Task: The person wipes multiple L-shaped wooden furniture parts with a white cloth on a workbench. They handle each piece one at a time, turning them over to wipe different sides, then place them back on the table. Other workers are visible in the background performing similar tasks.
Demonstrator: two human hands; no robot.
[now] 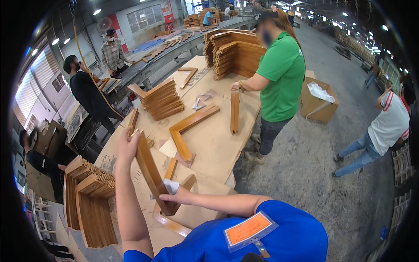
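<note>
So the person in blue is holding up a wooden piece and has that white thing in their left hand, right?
Not quite: the head view shows the white thing in the right hand, not the left. The wooden piece is indeed being held up.

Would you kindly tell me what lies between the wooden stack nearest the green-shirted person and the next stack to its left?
The head view shows one L-shaped wooden piece lying there.
</note>
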